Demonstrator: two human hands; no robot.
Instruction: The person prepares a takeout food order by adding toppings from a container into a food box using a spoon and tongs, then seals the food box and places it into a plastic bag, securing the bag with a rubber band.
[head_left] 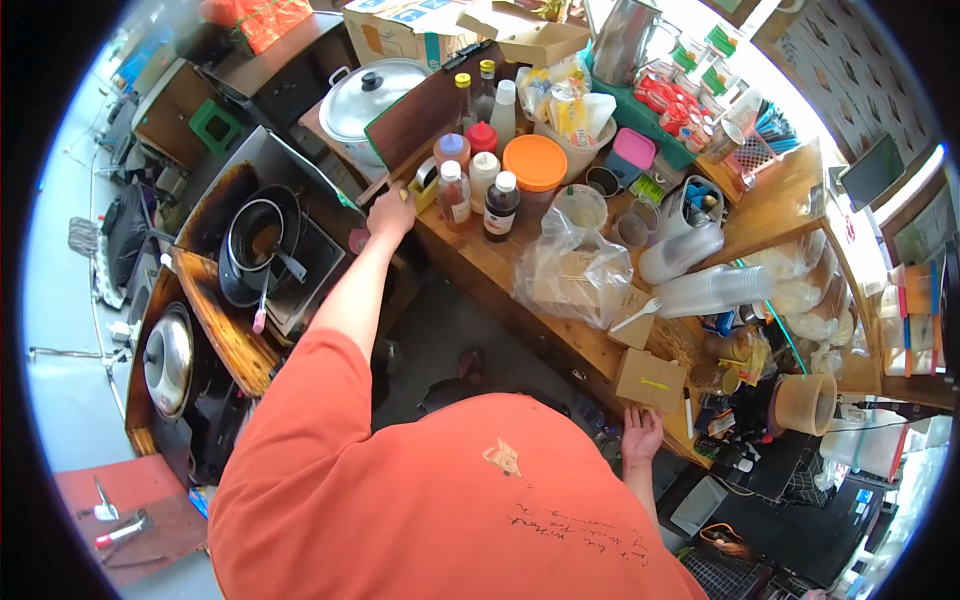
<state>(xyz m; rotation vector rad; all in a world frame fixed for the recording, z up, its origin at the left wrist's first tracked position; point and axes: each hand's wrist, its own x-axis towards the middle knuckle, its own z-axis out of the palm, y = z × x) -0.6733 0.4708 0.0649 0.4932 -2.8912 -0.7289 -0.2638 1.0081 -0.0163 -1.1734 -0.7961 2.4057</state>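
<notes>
At the stall's L-shaped work area, seen from above:

- Wooden counter (500, 275): runs diagonally from upper left to lower right, crowded along its whole length.
- Left hand (392, 212): arm stretched out to the counter's far corner, just beside a small yellow-green holder (425, 186). The fingers curl over the edge and out of sight, so it cannot be told whether they grip anything.
- Right hand (641, 432): laid flat on the counter's near edge with fingers spread and nothing held, just below a cardboard piece (650, 380).
- Sauce bottles (500, 205): a cluster standing upright near the left hand, with red, white and blue caps.
- Orange-lidded tub (535, 163): behind the bottles.
- Clear plastic bag (570, 265): crumpled, mid-counter.
- White jug (680, 250) and stack of clear cups (715, 290): to the right of the bag, the cups lying on their side.
- Cooker bench (215, 330): to the left, set apart from the counter by a strip of grey floor (450, 340). It carries a black pan (262, 240) and, nearer, a steel pot (168, 360).
- Lidded white pot (375, 95): behind the counter's corner.
- Metal jug (625, 40) and cardboard boxes (420, 30): at the far end.
- Green stool (215, 125): on the pale floor beyond the cooker.
- Red mat (110, 510): lower left, with hand tools lying on it.
</notes>
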